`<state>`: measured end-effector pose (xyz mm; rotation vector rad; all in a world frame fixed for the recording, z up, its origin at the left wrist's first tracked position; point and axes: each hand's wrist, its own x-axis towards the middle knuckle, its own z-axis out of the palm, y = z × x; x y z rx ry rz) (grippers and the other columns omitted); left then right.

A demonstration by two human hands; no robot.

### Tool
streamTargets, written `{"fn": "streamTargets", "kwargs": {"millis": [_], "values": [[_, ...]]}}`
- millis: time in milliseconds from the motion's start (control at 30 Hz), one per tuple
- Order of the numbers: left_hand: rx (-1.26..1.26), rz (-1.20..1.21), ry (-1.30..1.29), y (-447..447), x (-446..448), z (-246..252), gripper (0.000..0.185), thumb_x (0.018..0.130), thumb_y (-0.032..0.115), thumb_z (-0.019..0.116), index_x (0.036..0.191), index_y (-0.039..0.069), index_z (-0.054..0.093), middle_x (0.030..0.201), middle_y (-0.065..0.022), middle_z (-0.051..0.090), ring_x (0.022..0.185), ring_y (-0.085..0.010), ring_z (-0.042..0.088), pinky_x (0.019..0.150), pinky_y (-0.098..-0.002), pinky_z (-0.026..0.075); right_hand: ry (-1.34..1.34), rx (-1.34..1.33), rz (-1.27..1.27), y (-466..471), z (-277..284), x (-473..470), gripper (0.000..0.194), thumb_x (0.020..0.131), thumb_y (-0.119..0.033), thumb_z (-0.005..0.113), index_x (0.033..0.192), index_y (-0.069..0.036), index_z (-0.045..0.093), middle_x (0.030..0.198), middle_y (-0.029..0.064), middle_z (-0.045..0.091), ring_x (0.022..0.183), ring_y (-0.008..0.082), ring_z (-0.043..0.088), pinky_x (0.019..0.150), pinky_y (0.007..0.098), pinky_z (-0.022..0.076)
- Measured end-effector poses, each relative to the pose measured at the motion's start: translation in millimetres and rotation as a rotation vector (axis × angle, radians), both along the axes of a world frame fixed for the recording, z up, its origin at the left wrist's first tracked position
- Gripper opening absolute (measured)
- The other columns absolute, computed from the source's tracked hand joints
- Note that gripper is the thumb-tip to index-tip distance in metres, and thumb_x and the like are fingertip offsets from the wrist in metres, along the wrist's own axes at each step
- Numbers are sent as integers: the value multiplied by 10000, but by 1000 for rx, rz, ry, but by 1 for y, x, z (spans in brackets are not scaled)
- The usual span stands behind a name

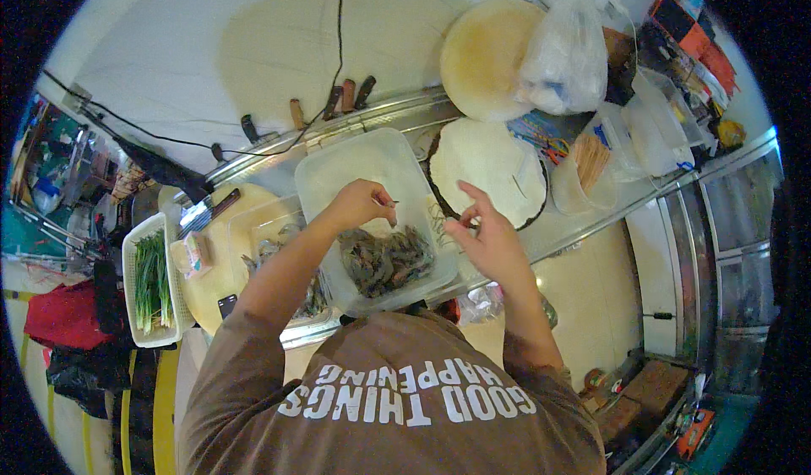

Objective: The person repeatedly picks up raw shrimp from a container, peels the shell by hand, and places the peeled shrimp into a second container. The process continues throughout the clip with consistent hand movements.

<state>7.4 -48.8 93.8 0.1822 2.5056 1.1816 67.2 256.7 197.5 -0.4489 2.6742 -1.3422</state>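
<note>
My left hand (362, 204) pinches a small shrimp (393, 215) above a translucent plastic tub (329, 169). Raw grey shrimp (386, 261) lie heaped at the tub's near end. To the right, my right hand (485, 237) is raised beside the tub, over the near edge of a round white board with a dark rim (485, 164). Its fingers are bent; whether they hold something small is not clear. Thin shrimp trimmings (440, 220) lie between the tub and the round board. A second clear tray with shrimp (253, 218) is partly hidden under my left forearm.
A white basket of green onions (128, 266) and a cleaver (195, 216) are on the left. Several knives (348, 94) stand along the wall. Behind the board are a round board (475, 50) and a plastic bag (567, 50); a container of wooden skewers (564, 190) is right.
</note>
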Motion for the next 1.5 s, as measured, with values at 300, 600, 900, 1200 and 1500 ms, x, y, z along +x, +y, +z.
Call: {"fn": "streamTargets", "kwargs": {"millis": [300,600,900,1200,1500], "values": [[209,199,214,3,98,118,181,891,122,864,990,11,760,945,-73,798,854,-151,739,802,-307,588,139,-43,334,-90,22,-20,258,949,-233,789,1146,-71,746,946,98,747,872,283,719,826,392,564],[1036,150,6,0,112,104,378,882,-28,844,1222,26,687,1085,-103,783,1004,-191,757,922,-354,612,-336,-634,358,-84,11,-27,143,1037,-139,720,1042,3,706,949,11,728,874,92,636,783,280,523],[795,174,143,7,113,100,556,842,-45,875,1358,64,700,1074,-68,754,998,-162,736,917,-325,606,-47,-332,310,-64,14,-7,288,1103,-137,578,1327,-18,442,938,80,663,868,145,634,820,329,525],[540,246,274,11,116,104,515,851,104,915,1341,112,757,993,-32,767,929,-107,705,859,-301,597,77,-273,268,-74,37,11,207,1004,-193,713,1158,-69,654,900,110,724,683,251,657,656,381,531],[739,124,168,8,119,106,500,886,82,885,1360,65,727,1126,-81,760,985,-142,723,888,-318,606,-62,-296,344,-69,20,-23,146,945,-168,802,1017,-43,779,829,25,723,683,109,583,640,300,484]]}}
